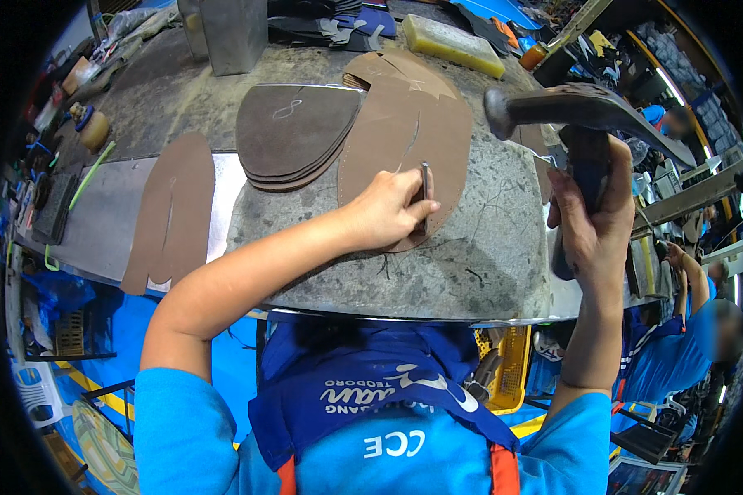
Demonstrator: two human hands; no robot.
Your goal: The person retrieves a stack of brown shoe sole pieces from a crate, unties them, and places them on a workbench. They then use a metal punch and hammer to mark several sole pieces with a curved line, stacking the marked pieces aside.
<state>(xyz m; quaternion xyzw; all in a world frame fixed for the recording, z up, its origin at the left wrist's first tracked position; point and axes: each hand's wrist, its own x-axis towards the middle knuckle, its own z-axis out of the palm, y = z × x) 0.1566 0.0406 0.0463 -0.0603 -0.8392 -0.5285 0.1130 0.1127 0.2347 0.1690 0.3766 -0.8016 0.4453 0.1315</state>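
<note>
My left hand (388, 213) grips a slim metal punch (425, 175), held upright with its lower end hidden by my fingers. Beneath it lies a large brown leather piece (392, 124) with rows of small marks along its edges and a slit-like line down the middle. A hammer (565, 109) with a round face and a long, curved tail is raised in my right hand (596, 219), up and to the right of the punch. Touching the leather's left side is a stack of dark brown rounded pieces (293, 136). A separate long brown leather piece (169, 210) rests farther left.
A stained grey slab (495, 264) supports the work. Toward the back stand a metal block (238, 37) and a yellowish block (454, 48). A small jar (93, 129) is at far left. A co-worker (673, 338) is at right; a yellow crate (513, 371) sits below the table edge.
</note>
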